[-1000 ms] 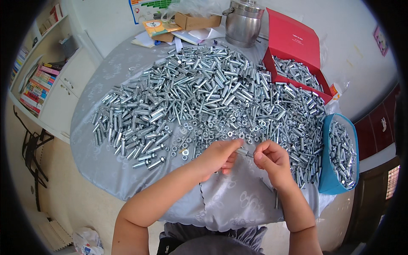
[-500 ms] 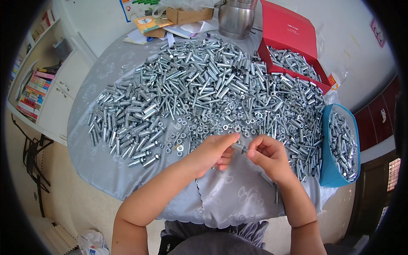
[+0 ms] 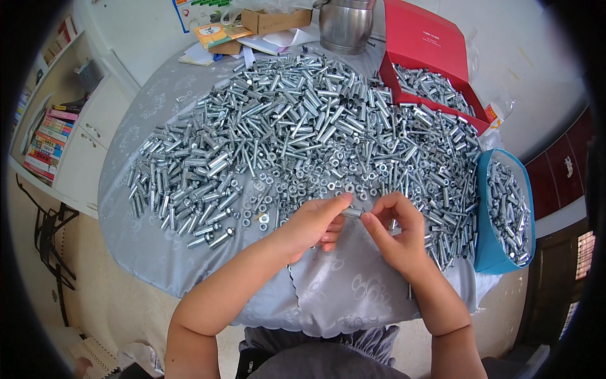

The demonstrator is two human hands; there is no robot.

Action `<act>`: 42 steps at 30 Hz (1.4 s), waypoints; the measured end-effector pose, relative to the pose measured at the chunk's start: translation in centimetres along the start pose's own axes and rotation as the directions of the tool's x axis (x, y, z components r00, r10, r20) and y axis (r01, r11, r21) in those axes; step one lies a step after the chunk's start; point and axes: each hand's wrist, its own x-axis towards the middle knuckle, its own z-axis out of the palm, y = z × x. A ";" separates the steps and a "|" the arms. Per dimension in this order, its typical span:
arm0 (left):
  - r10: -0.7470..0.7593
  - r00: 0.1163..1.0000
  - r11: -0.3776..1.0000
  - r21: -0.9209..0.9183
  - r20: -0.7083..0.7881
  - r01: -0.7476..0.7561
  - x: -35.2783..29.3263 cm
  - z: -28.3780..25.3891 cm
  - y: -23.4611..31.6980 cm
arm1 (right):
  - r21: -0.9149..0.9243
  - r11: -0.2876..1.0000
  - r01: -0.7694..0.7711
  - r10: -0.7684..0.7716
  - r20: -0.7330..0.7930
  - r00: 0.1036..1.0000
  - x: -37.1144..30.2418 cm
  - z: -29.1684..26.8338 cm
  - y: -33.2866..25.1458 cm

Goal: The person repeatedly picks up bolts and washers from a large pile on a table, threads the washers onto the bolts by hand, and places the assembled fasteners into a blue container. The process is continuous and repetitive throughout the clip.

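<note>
A silvery expansion bolt with a metal sleeve lies between my two hands, above the near part of the table. My left hand grips its left end between thumb and fingers, the other fingers curled under. At its right end, my right hand has the thumb against the tip and the forefinger bent over it. Just beyond my hands lie loose nuts and washers. Behind them spreads a large heap of metal sleeves and bolts. Finished-looking bolts with sleeves lie to the left.
On the right edge stands a blue bin filled with bolts. An open red box at the back right holds more. A metal pitcher, a cardboard box and papers sit at the back. A patterned grey cloth covers the table.
My right thumb and forefinger have opened wider and shifted to the bolt's right end. The left hand keeps its hold. The whole view has shifted slightly.
</note>
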 end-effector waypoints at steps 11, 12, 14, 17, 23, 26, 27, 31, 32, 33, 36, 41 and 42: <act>-0.011 1.000 0.997 -0.077 0.011 0.012 -0.1 0.1 0.2 | -0.055 0.966 0.253 -0.250 0.062 0.966 0.3 -0.3 -0.3; -0.011 1.000 0.995 -0.096 0.017 0.012 -0.1 0.0 0.2 | -0.047 0.961 0.274 -0.271 0.060 0.961 0.5 -0.3 -0.4; -0.009 1.000 0.991 -0.134 0.030 0.013 0.1 -0.3 0.1 | -0.031 0.949 0.314 -0.312 0.057 0.948 0.7 -0.5 -0.5; -0.002 0.999 0.987 -0.158 0.052 0.010 0.0 -0.2 0.4 | -0.013 0.967 0.255 -0.255 0.012 0.967 0.6 -0.8 -0.2; 0.047 0.999 0.968 -0.246 0.006 -0.044 0.4 -1.4 0.7 | -0.256 0.955 0.152 -0.140 0.065 0.988 1.1 -0.4 0.2; 0.103 0.994 0.959 -0.262 -0.044 -0.111 0.3 -1.6 1.1 | -0.456 0.851 0.260 -0.210 0.157 0.965 1.1 0.3 1.5; 0.113 0.993 0.956 -0.269 -0.046 -0.121 0.3 -1.7 1.1 | -0.511 0.809 0.292 -0.233 0.178 0.956 1.1 0.5 1.7; 0.091 0.993 0.965 -0.240 -0.070 -0.106 0.2 -1.5 1.1 | -0.627 0.697 0.349 -0.280 0.209 0.937 1.0 1.1 1.7; 0.083 0.994 0.968 -0.229 -0.074 -0.098 0.2 -1.4 1.1 | -0.631 0.688 0.358 -0.287 0.216 0.933 1.0 1.0 1.6; 0.076 0.994 0.970 -0.224 -0.073 -0.090 0.3 -1.3 1.1 | -0.636 0.679 0.366 -0.293 0.222 0.930 1.1 1.0 1.6; 0.061 0.996 0.977 -0.202 -0.070 -0.074 0.4 -1.2 0.9 | -0.625 0.692 0.361 -0.271 0.238 0.933 1.1 0.7 2.1; 0.065 0.995 0.984 -0.159 -0.075 -0.077 0.5 -1.2 0.7 | -0.500 0.798 0.337 -0.295 0.164 0.941 1.3 0.3 1.7; 0.067 0.994 0.986 -0.149 -0.083 -0.079 0.5 -1.1 0.7 | -0.447 0.838 0.313 -0.284 0.133 0.950 1.3 0.1 1.2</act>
